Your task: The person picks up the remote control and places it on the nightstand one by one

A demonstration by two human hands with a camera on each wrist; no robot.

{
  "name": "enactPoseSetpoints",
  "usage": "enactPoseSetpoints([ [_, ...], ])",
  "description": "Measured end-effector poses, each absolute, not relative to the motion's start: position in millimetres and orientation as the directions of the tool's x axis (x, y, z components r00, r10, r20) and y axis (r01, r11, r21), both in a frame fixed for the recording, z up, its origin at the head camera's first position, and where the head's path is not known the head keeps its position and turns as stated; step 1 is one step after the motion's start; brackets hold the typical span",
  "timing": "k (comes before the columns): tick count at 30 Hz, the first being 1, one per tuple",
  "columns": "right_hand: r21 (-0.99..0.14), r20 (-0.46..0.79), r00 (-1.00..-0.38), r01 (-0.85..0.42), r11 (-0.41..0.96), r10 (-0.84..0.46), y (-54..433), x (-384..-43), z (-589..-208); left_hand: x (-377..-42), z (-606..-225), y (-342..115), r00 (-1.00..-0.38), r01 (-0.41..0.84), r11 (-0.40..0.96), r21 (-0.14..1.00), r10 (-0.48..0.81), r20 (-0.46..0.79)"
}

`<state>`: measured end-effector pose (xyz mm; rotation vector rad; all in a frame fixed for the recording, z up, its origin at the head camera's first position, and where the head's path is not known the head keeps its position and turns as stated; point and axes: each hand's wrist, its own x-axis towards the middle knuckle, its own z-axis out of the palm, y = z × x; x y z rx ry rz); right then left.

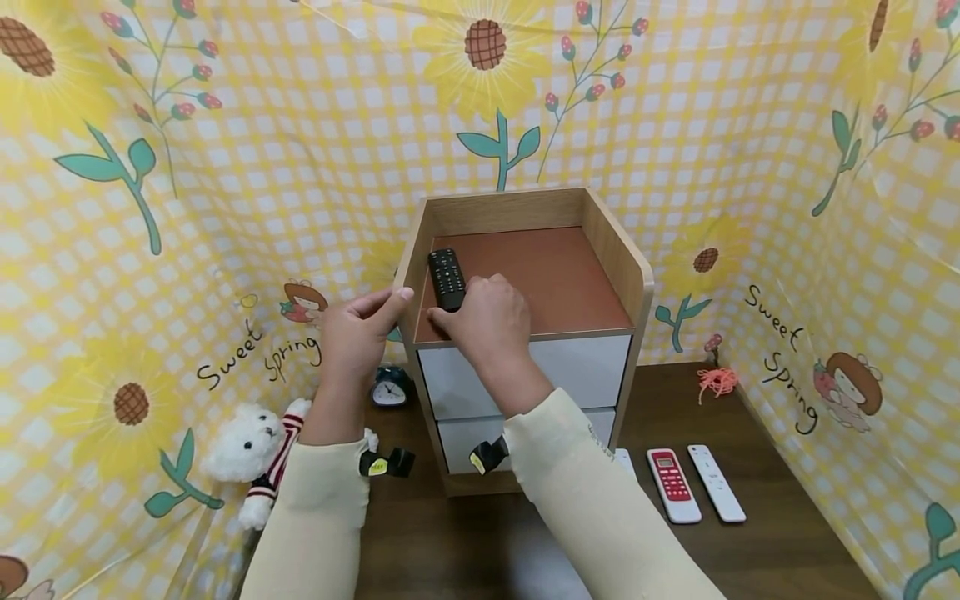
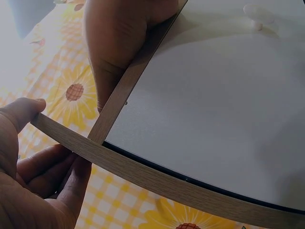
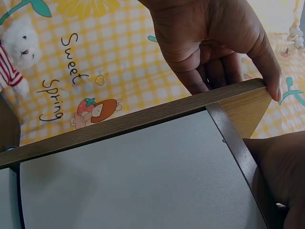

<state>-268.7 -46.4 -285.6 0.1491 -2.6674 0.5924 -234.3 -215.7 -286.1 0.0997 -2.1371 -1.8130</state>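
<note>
Black remote point(image 1: 447, 277) lies roughly front-to-back on the cabinet top's point(image 1: 555, 279) left side, right grip point(image 1: 491, 321) nearer, curled by its front end (can't tell if it's holding), left grip point(image 1: 356, 329) pinching the cabinet's side panel point(image 1: 413, 265).

Home-type corner, exact rm unclear: sunflower-check cloth point(image 1: 360, 150) far, L & R; plush bear point(image 1: 242, 446); sm drawer cabinet point(image 1: 573, 367), alarm clock point(image 1: 390, 392), white remotes point(image 1: 716, 483) on worktop point(image 1: 780, 533).

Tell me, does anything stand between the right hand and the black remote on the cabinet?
Nothing visible: the right hand is beside the near end of the black remote; whether they touch is unclear.
</note>
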Motion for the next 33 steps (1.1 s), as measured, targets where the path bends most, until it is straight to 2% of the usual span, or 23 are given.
enactPoseSetpoints([
  [8, -0.364, 0.407, -0.913, -0.195, 0.911, -0.033, -42.9, -268.6, -288.9, -235.8, -290.2, -213.8, -0.944, 0.159, 0.17, 0.972, -0.262, 0.201],
  [13, -0.462, 0.457, -0.888, -0.289, 0.839, -0.054, -31.5, -265.9, -289.3, -236.7, -291.4, -212.5, -0.942, 0.16, 0.176, 0.971, -0.267, 0.203],
  [19, -0.579, 0.613, -0.79, -0.469, 0.667, -0.023, 4.2, -255.4, -281.8, -237.0, -292.0, -211.0, -0.946, 0.137, 0.17, 0.976, -0.27, 0.18],
  [24, -0.571, 0.76, -0.645, -0.61, 0.549, 0.073, 54.1, -241.5, -275.8, -237.2, -290.0, -211.8, -0.944, 0.126, 0.188, 0.974, -0.278, 0.176],
  [28, -0.556, 0.82, -0.549, -0.694, 0.457, 0.164, 100.0, -229.6, -291.5, -237.4, -287.1, -212.6, -0.94, 0.136, 0.193, 0.972, -0.284, 0.188],
  [33, -0.591, 0.806, -0.527, -0.726, 0.352, 0.267, 152.7, -214.8, -337.8, -235.8, -286.2, -213.7, -0.941, 0.134, 0.197, 0.971, -0.282, 0.187],
])
